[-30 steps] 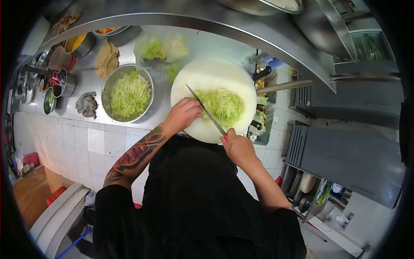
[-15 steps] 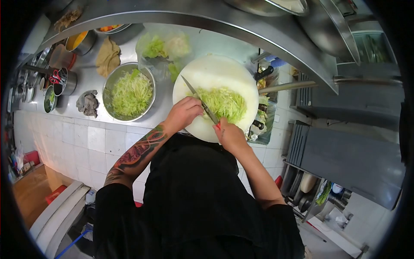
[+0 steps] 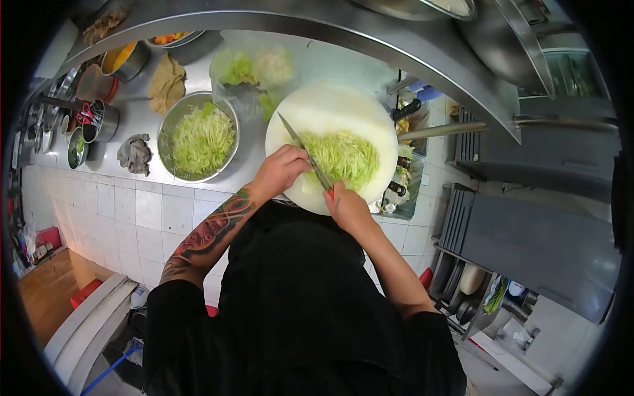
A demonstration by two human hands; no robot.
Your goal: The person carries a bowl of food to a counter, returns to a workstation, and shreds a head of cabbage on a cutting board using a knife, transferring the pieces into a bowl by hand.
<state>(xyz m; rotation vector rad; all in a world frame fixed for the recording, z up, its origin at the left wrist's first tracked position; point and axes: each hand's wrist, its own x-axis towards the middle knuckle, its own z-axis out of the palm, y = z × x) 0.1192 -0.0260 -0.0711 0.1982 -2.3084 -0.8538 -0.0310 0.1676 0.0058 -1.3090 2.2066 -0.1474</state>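
Observation:
My right hand point(image 3: 349, 206) is wrapped round the red handle of a kitchen knife point(image 3: 306, 146), whose long blade slants up and left across a round white cutting board point(image 3: 330, 99). Curled against the left side of the blade is my left hand point(image 3: 282, 170); whatever lies beneath its bent fingers is hidden. Finely shredded pale green lettuce point(image 3: 347, 158) is heaped on the board, right of the blade. A steel bowl point(image 3: 160, 150) full of similar shreds stands on the counter to the left.
Behind the board lies a clear plastic bag point(image 3: 254, 69) with leaves. A tan cloth point(image 3: 166, 84) and a grey rag point(image 3: 135, 155) sit near the bowl. Another black-handled knife point(image 3: 406, 110) is at the board's right edge. A steel shelf point(image 3: 264, 23) overhangs the counter.
The view has shifted very slightly. Both hands and the knife stay in nearly the same place on the board.

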